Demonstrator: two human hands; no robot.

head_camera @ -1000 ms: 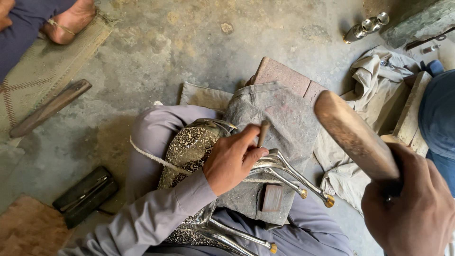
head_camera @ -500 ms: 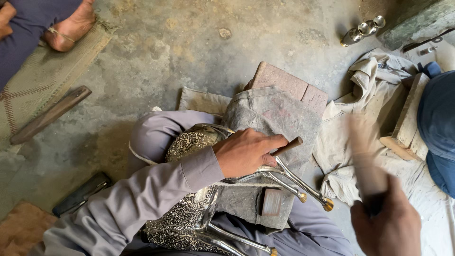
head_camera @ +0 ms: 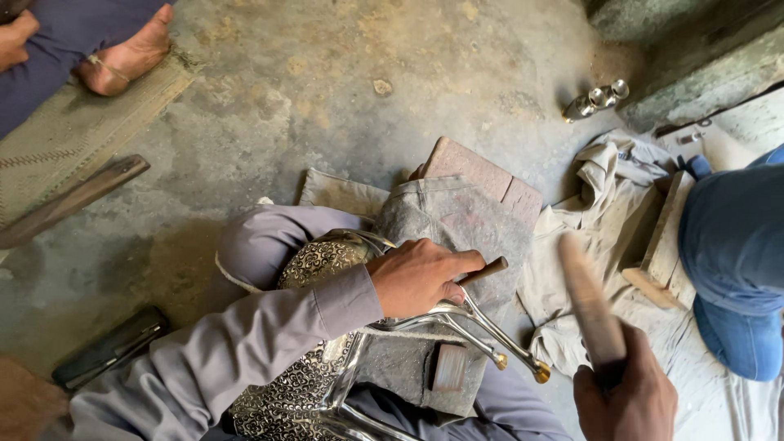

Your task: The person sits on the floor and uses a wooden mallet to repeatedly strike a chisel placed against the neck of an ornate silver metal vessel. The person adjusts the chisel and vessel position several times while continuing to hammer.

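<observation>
The left hand is closed around a small rod pointing right over the metal frame on the lap, while the right hand, near right, grips a blurred mallet angled up-left toward it.

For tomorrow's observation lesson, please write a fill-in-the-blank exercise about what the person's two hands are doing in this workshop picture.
1. The left hand grips a short rod-shaped brown ____ tool against the shiny metal frame.
2. The right hand holds a blurred wooden mallet, which is ____ above the work.
3. The silver patterned metal piece rests on the person's ____.
4. Small shiny metal cups lie on the grey concrete ____.

Missing words: punch; raised; lap; floor
</observation>
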